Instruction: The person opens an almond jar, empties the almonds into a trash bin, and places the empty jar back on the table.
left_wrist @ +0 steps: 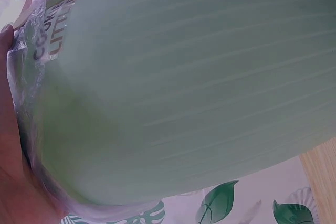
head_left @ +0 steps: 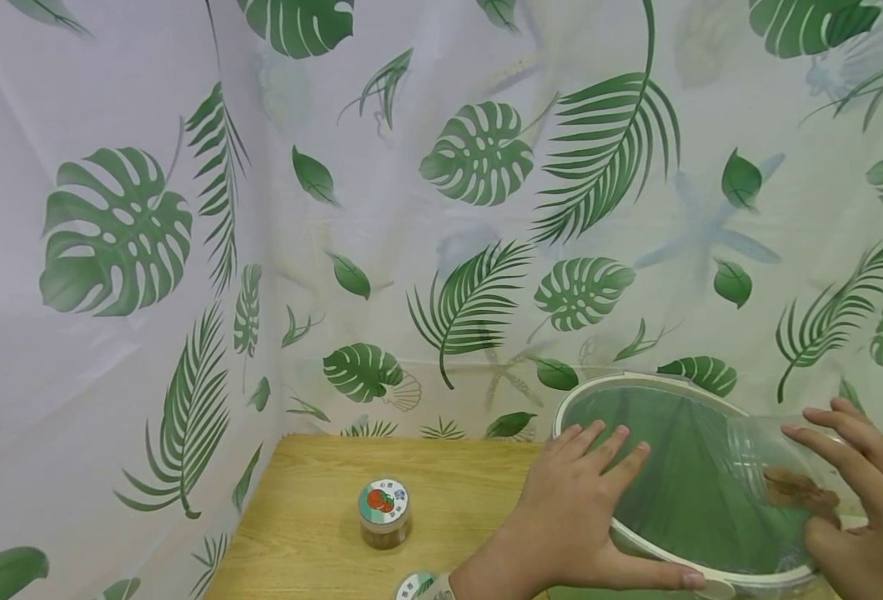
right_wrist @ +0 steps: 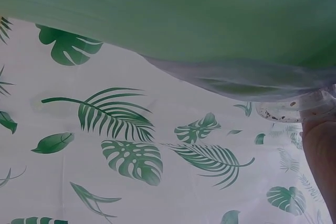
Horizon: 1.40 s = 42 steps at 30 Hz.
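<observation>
A green bin [head_left: 681, 467] with a pale rim and a clear plastic liner stands at the right of the head view. My left hand [head_left: 572, 508] rests on its near left rim, fingers spread and straight over the opening, thumb stretched along the front rim. Over the bin's right side, a clear plastic jar [head_left: 760, 450] lies tipped sideways with brown matter inside. My right hand [head_left: 865, 492] holds this jar between fingers and thumb. Brown bits cling inside the jar [right_wrist: 278, 111] in the right wrist view. Lettering shows through the liner [left_wrist: 52, 30] in the left wrist view.
A small lidded jar [head_left: 384, 512] with a tomato picture stands on the wooden table [head_left: 321, 492]. Another round lid [head_left: 416, 585] shows at the bottom edge, partly hidden by the left wrist. Leaf-printed sheeting [head_left: 381, 208] walls the back and left.
</observation>
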Motion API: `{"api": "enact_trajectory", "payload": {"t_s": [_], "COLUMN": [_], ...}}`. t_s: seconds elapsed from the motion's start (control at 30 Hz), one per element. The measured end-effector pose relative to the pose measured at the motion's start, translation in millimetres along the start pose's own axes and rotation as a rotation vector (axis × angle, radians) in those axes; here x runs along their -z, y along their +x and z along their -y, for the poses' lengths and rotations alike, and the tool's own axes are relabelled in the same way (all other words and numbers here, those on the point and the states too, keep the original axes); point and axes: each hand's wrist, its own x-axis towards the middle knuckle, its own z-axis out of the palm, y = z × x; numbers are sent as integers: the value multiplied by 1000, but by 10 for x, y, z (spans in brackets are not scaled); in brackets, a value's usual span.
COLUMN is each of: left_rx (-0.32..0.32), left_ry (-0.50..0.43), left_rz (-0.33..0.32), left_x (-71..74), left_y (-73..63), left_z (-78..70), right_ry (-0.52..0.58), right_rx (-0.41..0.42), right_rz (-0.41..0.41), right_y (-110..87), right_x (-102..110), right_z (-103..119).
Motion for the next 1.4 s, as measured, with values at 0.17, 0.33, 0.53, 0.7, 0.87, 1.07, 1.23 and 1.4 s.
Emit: {"api": "enact_trajectory", "payload": {"t_s": [0.17,0.33,0.53,0.7,0.87,1.07,1.23,1.4], "left_rx": [-3,-4,-1,-2,-9,-10,-6,-2], "left_ry": [3,-4,-14,-19,-34,-16,-8,-6], "left_rz": [-1,-1,-6,-1,-18,-41,-65,-56], "left_x": [5,7,-4,-1,-5,-20,-15,-11], "left_y": [-3,-5,0,1,0,-4,-5,-6], "left_z": [-1,4,6,12,17,9,-3,-6], "right_ry": [-17,-43,-68,-82,-78,-85,-103,-120], "right_rx": [11,17,29,37,56,62,74,81], "right_rz": [-3,7,27,23,5,27,40,49], "right_y": [-4,-4,35,38,48,46,63,72], "right_x": [-6,-11,-3,-18,-26,-11,2,5], "right_z": [-18,-27,17,24,8,-12,-5,19]}}
